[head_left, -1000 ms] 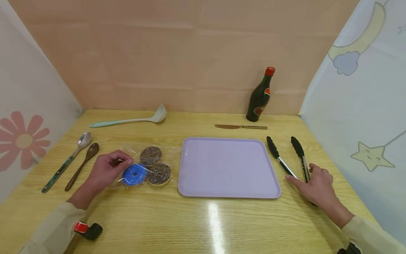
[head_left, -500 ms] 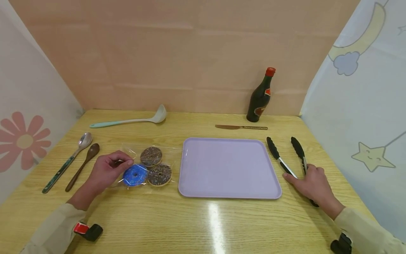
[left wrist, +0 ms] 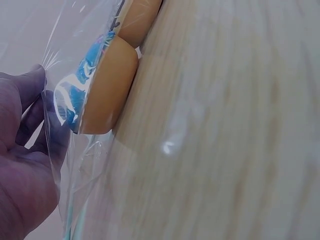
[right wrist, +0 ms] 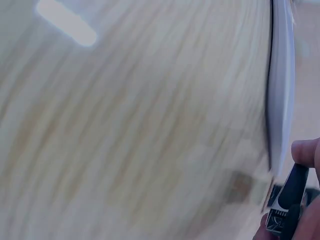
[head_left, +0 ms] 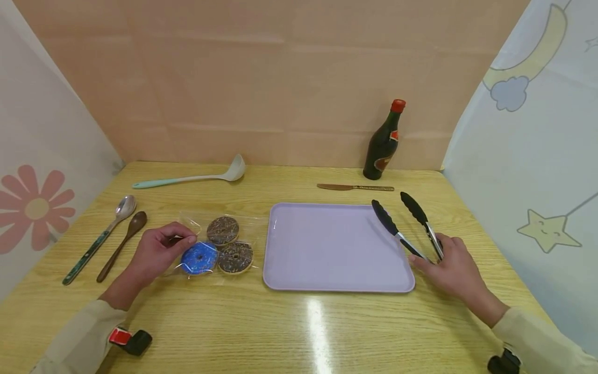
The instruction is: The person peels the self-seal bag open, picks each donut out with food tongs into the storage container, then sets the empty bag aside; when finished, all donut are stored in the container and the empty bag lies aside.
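Clear plastic bag point(head_left: 219, 240) of three doughnuts lies on the wooden surface point(head_left: 299, 327), left of the lilac tray point(head_left: 336, 246); your left hand point(head_left: 156, 252) pinches its edge. Your right hand point(head_left: 450, 270) grips the black tongs point(head_left: 406, 226), their tips spread over the tray's right rim.

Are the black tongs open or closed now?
Open: the tongs show two black tips clearly apart, while the right hand holds them.

Light wood table point(head_left: 299, 332) has a lilac tray point(head_left: 336, 246), bagged donuts point(head_left: 219, 244), ladle point(head_left: 196, 176), two spoons point(head_left: 117, 236), knife point(head_left: 355, 187), bottle point(head_left: 384, 143).
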{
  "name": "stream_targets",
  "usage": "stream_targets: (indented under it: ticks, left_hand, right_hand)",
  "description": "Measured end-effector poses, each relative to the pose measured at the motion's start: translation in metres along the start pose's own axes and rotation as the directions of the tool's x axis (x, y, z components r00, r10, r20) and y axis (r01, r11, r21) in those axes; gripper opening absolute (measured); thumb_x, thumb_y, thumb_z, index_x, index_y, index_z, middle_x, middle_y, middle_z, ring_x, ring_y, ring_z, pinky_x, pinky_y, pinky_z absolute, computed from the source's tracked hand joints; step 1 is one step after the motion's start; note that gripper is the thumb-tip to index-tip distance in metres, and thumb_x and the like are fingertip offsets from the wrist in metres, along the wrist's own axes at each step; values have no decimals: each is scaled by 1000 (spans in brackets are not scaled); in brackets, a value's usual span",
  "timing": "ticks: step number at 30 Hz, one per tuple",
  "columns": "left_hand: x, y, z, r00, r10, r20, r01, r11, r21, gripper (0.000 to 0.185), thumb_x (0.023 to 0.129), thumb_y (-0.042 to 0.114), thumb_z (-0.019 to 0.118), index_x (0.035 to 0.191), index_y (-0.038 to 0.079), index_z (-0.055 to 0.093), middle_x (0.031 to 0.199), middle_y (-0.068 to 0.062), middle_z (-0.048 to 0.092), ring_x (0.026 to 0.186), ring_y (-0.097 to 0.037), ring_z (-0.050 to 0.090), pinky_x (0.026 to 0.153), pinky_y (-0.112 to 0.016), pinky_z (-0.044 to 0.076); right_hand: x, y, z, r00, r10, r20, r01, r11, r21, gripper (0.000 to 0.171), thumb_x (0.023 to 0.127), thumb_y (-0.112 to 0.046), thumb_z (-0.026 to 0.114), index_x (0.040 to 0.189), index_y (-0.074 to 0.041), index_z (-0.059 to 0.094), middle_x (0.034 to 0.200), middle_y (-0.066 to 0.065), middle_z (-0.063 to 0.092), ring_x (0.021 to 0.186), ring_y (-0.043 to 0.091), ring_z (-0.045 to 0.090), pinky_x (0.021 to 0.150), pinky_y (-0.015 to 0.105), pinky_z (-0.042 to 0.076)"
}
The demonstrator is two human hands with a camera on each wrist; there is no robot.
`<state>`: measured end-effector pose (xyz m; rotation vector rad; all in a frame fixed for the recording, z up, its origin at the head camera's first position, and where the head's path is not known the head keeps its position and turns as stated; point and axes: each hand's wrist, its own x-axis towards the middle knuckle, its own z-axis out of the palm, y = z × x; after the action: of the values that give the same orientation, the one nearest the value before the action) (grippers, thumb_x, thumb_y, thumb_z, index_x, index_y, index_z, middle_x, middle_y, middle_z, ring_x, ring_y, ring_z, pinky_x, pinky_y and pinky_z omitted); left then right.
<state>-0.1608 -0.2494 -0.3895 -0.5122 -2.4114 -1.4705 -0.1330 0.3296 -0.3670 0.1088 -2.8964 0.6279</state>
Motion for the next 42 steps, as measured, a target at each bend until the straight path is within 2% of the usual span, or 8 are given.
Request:
stream_targets:
  ticks: [3, 6, 12, 19, 25, 29, 39, 42]
  left_hand:
    - [0, 1, 0, 1000, -6, -2, 6, 1000, -5, 5, 88, -1, 65, 91, -2, 69, 86, -11, 65, 72, -12, 58, 62, -18, 47]
    - [0, 2, 0, 1000, -14, -6, 14, 1000, -21, 5, 88, 0, 65, 90, -2, 69, 86, -11, 65, 73, -12, 58, 62, -18, 47]
    - [0, 1, 0, 1000, -11, -4, 10, 999, -33, 5, 88, -1, 65, 91, -3, 69, 87, -12, 65, 75, -12, 59, 62, -19, 47]
    - [-2, 4, 0, 1000, -6, -3, 6, 1000, -11, 5, 88, -1, 66, 90, -2, 69, 87, -11, 66, 73, -11, 58, 63, -18, 47]
    - [-1, 5, 2, 1000, 0, 4, 0, 1000, -28, 5, 88, 0, 66, 90, -3, 69, 86, -11, 65, 74, -12, 58, 63, -18, 47]
    - [-1, 4, 3, 1000, 2, 6, -2, 1000, -25, 4, 88, -2, 65, 89, -4, 68, 85, -12, 64, 72, -11, 57, 62, -19, 47]
    - [-1, 4, 3, 1000, 4, 0, -4, 1000, -8, 5, 87, -3, 65, 89, -2, 69, 85, -12, 64, 71, -12, 57, 61, -19, 47]
    - [-1, 7, 4, 1000, 2, -2, -2, 1000, -10, 5, 88, -4, 64, 89, -3, 69, 84, -12, 64, 71, -11, 57, 60, -19, 47]
  right_hand:
    - [-2, -18, 0, 999, -35, 17, 35, 999, 9, 80, 83, -40, 71, 128, 18, 40, 100, 27, 48, 75, 32, 47, 63, 43, 38]
    - [-5, -33, 2, 995, -100, 14, 99, 995, 24, 76, 81, -37, 74, 128, 15, 44, 104, 24, 51, 78, 31, 50, 64, 43, 40]
    - [-9, -60, 12, 967, -251, 31, 248, 966, 74, 66, 78, -29, 79, 125, 8, 53, 104, 13, 56, 81, 22, 51, 64, 37, 41]
    - [-2, -96, 24, 903, -412, 119, 385, 901, 201, 59, 80, -33, 77, 127, -3, 58, 102, 0, 57, 77, 13, 48, 61, 27, 39]
    - [4, -117, 33, 840, -514, 177, 483, 855, 189, 58, 81, -31, 76, 129, -6, 56, 108, -2, 57, 85, 13, 53, 70, 30, 43]
    - [6, -127, 36, 814, -548, 193, 524, 836, 162, 58, 81, -30, 75, 130, -5, 56, 111, -3, 57, 87, 14, 54, 73, 32, 44]
    - [16, -148, 39, 796, -544, 264, 547, 834, 71, 59, 80, -30, 74, 132, -9, 54, 117, -3, 55, 97, 14, 54, 79, 36, 46]
    - [19, -152, 39, 779, -561, 279, 571, 819, 54, 60, 79, -28, 75, 132, -9, 55, 117, -1, 55, 101, 16, 55, 81, 38, 47]
